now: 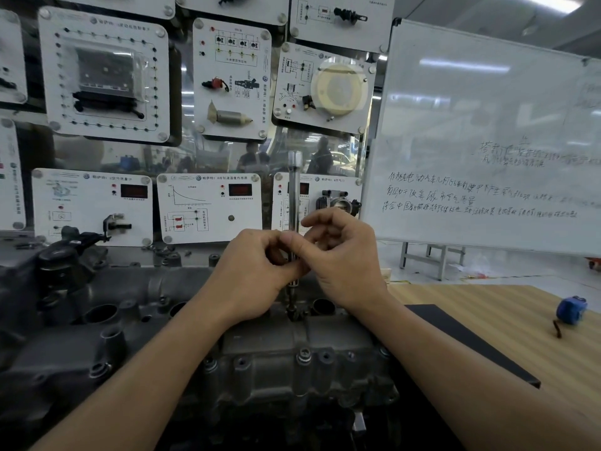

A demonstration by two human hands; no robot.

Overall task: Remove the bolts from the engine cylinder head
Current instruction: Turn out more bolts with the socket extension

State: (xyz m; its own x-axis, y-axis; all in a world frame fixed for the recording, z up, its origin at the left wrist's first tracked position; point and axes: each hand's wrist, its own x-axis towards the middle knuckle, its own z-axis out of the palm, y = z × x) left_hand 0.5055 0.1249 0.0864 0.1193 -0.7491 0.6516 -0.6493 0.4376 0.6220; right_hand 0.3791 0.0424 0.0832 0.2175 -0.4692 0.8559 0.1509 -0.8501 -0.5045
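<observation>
The grey engine cylinder head [266, 359] lies across the lower middle of the view. A long metal extension bar [294, 190] stands upright on it, its lower end set on a bolt [293, 312] near the head's far edge. My left hand [257, 271] and my right hand [341, 255] both pinch the bar's lower shaft with curled fingers, one from each side. Another bolt [304, 354] sits in the head's near edge.
A wooden table [507, 333] to the right carries a black mat [468, 343] and a blue tape measure [571, 310]. A whiteboard [487, 141] stands at the right. Training panels [208, 206] cover the wall behind. A black part [61, 255] rises at the engine's left.
</observation>
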